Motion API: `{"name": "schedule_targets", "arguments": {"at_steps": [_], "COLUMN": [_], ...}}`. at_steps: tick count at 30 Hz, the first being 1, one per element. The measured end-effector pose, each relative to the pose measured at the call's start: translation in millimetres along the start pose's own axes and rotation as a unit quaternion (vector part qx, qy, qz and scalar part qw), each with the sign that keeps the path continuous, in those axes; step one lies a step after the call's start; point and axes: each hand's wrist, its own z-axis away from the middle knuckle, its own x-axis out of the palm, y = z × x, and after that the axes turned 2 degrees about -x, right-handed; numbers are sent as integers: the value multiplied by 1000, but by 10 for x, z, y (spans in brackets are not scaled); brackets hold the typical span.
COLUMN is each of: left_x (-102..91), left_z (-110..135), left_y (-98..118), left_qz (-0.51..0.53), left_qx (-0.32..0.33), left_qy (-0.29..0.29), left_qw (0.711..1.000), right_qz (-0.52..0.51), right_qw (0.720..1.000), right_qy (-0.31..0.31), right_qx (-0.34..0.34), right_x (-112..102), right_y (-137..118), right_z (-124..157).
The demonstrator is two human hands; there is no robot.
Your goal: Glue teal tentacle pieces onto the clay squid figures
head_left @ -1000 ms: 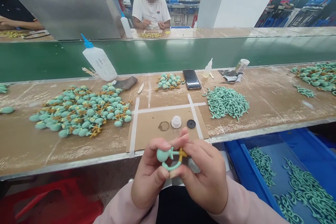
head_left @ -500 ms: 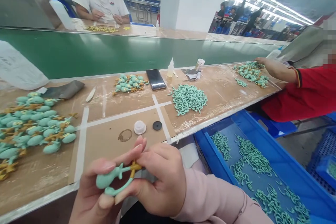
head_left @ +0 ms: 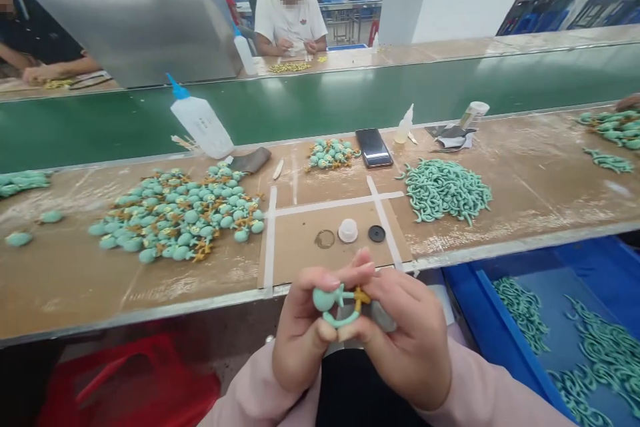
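A small mint-green figure (head_left: 326, 299) with a round end and a mustard-yellow part is held between my hands just past the table's front edge. My left hand (head_left: 299, 340) closes on its round end, thumb below. From the other side, my right hand (head_left: 417, 337) pinches near the yellow part (head_left: 361, 298). A curved green piece (head_left: 342, 321) bows underneath, joining the round end to the yellow part, with both thumbs against it. Whether that piece is fixed at either end I cannot tell. Beyond my hands, a white cap (head_left: 348, 231), a black disc (head_left: 377, 233) and a wire ring (head_left: 325, 239) lie on cardboard.
Piles of green-and-yellow figures (head_left: 175, 217) lie left; loose curved green pieces (head_left: 447, 190) are heaped right. A phone (head_left: 374, 147), a dropper bottle (head_left: 405, 125) and a squeeze bottle (head_left: 203, 123) line the back. A blue bin (head_left: 493, 320) stands right; a red stool (head_left: 135, 380) below left.
My view has swung left, bringing the large figure pile and red stool into sight. Both hands keep hold of the figure, whose round end now faces me more.
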Motion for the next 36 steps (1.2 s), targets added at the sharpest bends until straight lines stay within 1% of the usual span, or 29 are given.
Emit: {"name": "schedule_targets", "arguments": {"at_steps": [4, 10, 13, 16, 23, 31, 36], "left_x": [-21, -147, -203, -228, -242, -313, -313], "left_z": [6, -1, -13, -31, -74, -109, -124], "left_y": [10, -29, -62, -82, -65, -108, -135], "left_qz": [8, 14, 12, 11, 2, 2, 3], "left_qx": [0, 9, 25, 36, 32, 5, -6], "left_qy": [-10, -59, -87, -96, -85, -76, -37], "left_qw": [1000, 998, 996, 995, 996, 997, 999], "right_qz": [1, 10, 1, -9, -29, -31, -29], "right_qw": [1000, 1000, 1000, 999, 998, 998, 996], "right_qy": [-5, -12, -19, -27, -38, -37, -72], "right_qx": [0, 10, 19, 26, 36, 42, 34], "right_x": [20, 54, 61, 65, 79, 101, 113], "right_y": [7, 47, 67, 87, 139, 227, 299], "right_z": [1, 24, 39, 44, -31, -79, -166]}}
